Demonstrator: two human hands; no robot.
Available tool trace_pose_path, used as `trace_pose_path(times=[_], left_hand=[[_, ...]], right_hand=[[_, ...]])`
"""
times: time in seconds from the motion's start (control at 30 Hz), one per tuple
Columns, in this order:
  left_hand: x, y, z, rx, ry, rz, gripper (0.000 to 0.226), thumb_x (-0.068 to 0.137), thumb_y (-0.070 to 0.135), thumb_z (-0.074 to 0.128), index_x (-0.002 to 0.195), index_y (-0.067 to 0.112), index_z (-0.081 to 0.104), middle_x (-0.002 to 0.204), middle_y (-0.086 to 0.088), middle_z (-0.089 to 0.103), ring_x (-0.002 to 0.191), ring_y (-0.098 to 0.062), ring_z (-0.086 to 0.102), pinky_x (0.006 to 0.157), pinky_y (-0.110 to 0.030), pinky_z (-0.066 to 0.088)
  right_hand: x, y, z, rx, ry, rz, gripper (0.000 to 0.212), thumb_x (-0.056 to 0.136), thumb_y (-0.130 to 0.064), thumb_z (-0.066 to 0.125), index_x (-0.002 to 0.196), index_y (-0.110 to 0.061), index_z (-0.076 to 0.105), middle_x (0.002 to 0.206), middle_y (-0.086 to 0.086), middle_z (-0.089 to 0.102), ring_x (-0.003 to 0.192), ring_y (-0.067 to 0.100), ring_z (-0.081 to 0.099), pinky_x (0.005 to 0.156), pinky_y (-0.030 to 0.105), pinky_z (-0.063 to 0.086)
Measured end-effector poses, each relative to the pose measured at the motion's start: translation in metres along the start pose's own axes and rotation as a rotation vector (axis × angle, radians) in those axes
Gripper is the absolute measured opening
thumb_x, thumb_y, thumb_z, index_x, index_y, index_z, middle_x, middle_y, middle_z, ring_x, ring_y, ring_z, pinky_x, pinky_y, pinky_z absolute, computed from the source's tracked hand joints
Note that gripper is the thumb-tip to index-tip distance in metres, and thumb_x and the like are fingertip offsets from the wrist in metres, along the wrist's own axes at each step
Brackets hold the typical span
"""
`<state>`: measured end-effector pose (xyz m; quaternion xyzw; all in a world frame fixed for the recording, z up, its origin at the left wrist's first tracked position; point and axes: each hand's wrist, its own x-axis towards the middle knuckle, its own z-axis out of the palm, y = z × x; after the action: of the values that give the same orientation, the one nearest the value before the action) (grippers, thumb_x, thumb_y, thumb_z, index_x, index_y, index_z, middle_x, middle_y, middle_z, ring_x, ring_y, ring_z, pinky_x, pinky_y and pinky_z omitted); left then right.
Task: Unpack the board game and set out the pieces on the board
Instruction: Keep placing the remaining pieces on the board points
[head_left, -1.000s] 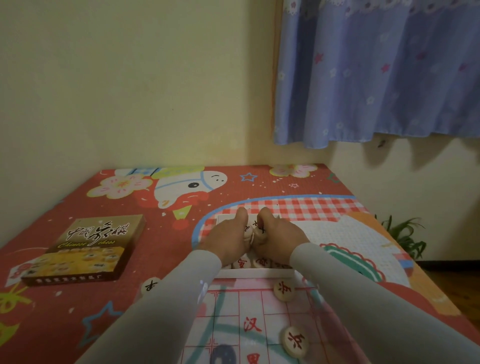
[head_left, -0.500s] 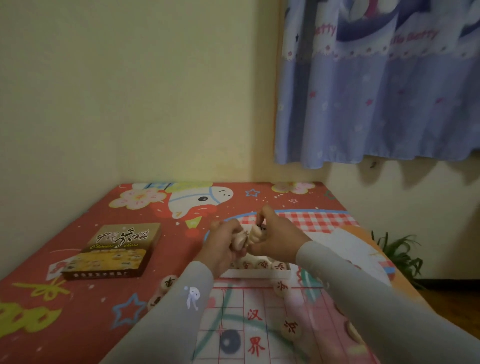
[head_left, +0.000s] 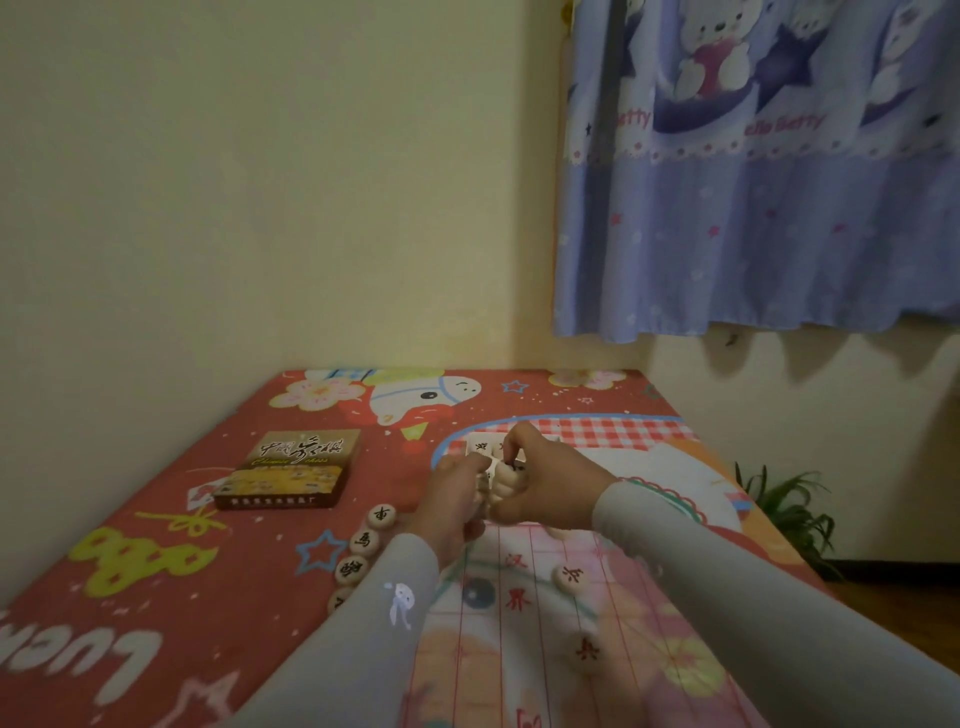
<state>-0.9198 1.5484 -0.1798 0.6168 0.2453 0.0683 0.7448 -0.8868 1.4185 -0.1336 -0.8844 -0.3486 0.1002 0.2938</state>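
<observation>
Surface (head_left: 156, 582): red cartoon-print covering with stars, flowers, a white horse figure and a red-and-white checked patch on the far side. It fills a room corner; we note cream walls to the left and far side, a blue curtain (head_left: 753, 208) printed with bears on the far right, and a green plant (head_left: 784, 509) on the floor beyond the right edge.

Game board (head_left: 524, 618): a pale sheet with red grid lines and red characters, lying near us between the forearms. Its near edge is cut off by the frame.

Pieces: we count four round pale pieces with dark characters in a row (head_left: 363, 545) on the covering just left of the board, the nearest partly hidden by the left sleeve. Two pieces with red characters (head_left: 570, 577) sit on the board to the right, well apart from each other.

Box lid (head_left: 291, 470): brown and yellow, flat on the covering, far left of the hands.

Tray (head_left: 483, 447): white, mostly hidden behind the hands; we see only a far corner with a few pieces in it.

Left hand (head_left: 454, 499) and right hand (head_left: 545, 480): raised together above the far end of the board, fingers curled around a stack of pale pieces (head_left: 498, 483) held between them. We cannot tell how many pieces the stack holds, nor read their characters.
</observation>
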Motion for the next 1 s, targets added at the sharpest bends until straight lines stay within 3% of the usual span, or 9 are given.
trace_pose_path(times=[0.17,0.27,0.37,0.43,0.5,0.63,0.8,0.9,1.0], left_hand=[[-0.022,-0.014,-0.007,-0.049,-0.044,-0.104,0.011,0.087,0.025,0.051,0.084,0.019,0.059,0.056,0.001,0.052,0.04,-0.011,0.042,0.043,-0.016,0.028],[-0.034,-0.019,-0.006,-0.184,-0.104,-0.192,0.028,0.089,0.04,0.053,0.074,0.017,0.056,0.056,-0.001,0.046,0.048,-0.015,0.039,0.045,-0.019,0.03],[-0.045,-0.02,-0.001,-0.262,-0.123,-0.259,0.042,0.085,0.054,0.055,0.066,0.018,0.06,0.057,-0.001,0.051,0.049,-0.016,0.045,0.045,-0.019,0.039],[-0.051,-0.022,0.001,-0.281,-0.143,-0.292,0.038,0.083,0.054,0.057,0.066,0.019,0.061,0.059,-0.001,0.054,0.051,-0.015,0.048,0.049,-0.02,0.043],[-0.053,-0.025,0.001,-0.285,-0.162,-0.313,0.035,0.081,0.053,0.058,0.069,0.021,0.063,0.063,-0.001,0.058,0.057,-0.016,0.054,0.054,-0.022,0.048],[-0.056,-0.03,0.002,-0.376,-0.188,-0.36,0.026,0.081,0.046,0.061,0.076,0.021,0.068,0.073,-0.003,0.068,0.068,-0.02,0.064,0.062,-0.029,0.054],[-0.054,-0.034,0.002,-0.439,-0.182,-0.403,0.022,0.078,0.035,0.058,0.086,0.019,0.07,0.08,-0.003,0.071,0.074,-0.021,0.066,0.068,-0.03,0.055],[-0.051,-0.037,0.001,-0.446,-0.164,-0.391,0.023,0.08,0.034,0.055,0.073,0.017,0.069,0.064,-0.002,0.067,0.062,-0.02,0.063,0.063,-0.028,0.053],[-0.049,-0.039,0.0,-0.464,-0.159,-0.374,0.033,0.082,0.037,0.053,0.063,0.016,0.072,0.065,-0.003,0.067,0.065,-0.021,0.062,0.065,-0.029,0.052]], right_hand=[[-0.023,-0.01,-0.001,0.027,0.004,-0.003,0.048,0.07,-0.026,0.076,0.102,-0.023,0.04,0.079,-0.009,0.057,0.063,0.008,0.049,0.055,0.022,0.042],[-0.033,-0.015,0.001,0.047,0.013,-0.016,0.047,0.071,-0.024,0.075,0.101,-0.022,0.04,0.073,-0.012,0.055,0.063,0.008,0.049,0.057,0.022,0.044],[-0.04,-0.018,0.009,0.041,0.005,-0.042,0.044,0.074,-0.025,0.073,0.102,-0.021,0.039,0.07,-0.014,0.052,0.063,0.007,0.049,0.063,0.02,0.046],[-0.046,-0.02,0.012,0.026,0.008,-0.066,0.04,0.079,-0.024,0.071,0.104,-0.02,0.04,0.069,-0.013,0.052,0.06,0.001,0.047,0.056,0.01,0.04],[-0.05,-0.021,0.016,-0.023,0.022,-0.078,0.039,0.082,-0.027,0.069,0.11,-0.019,0.042,0.075,-0.014,0.053,0.062,-0.002,0.047,0.052,0.01,0.035],[-0.051,-0.017,0.023,-0.079,0.04,-0.047,0.044,0.082,-0.037,0.068,0.118,-0.024,0.045,0.092,-0.008,0.057,0.072,0.001,0.052,0.059,0.018,0.04],[-0.05,-0.011,0.029,-0.055,0.057,-0.065,0.032,0.086,-0.04,0.059,0.116,-0.032,0.051,0.103,-0.008,0.065,0.083,0.007,0.064,0.068,0.022,0.048],[-0.047,-0.005,0.036,-0.02,0.104,-0.072,0.024,0.092,-0.044,0.052,0.114,-0.035,0.054,0.108,-0.008,0.065,0.085,0.008,0.066,0.077,0.027,0.052],[-0.045,-0.003,0.04,0.036,0.154,-0.08,0.019,0.093,-0.04,0.054,0.11,-0.033,0.059,0.102,-0.009,0.065,0.089,0.006,0.062,0.074,0.019,0.048]])
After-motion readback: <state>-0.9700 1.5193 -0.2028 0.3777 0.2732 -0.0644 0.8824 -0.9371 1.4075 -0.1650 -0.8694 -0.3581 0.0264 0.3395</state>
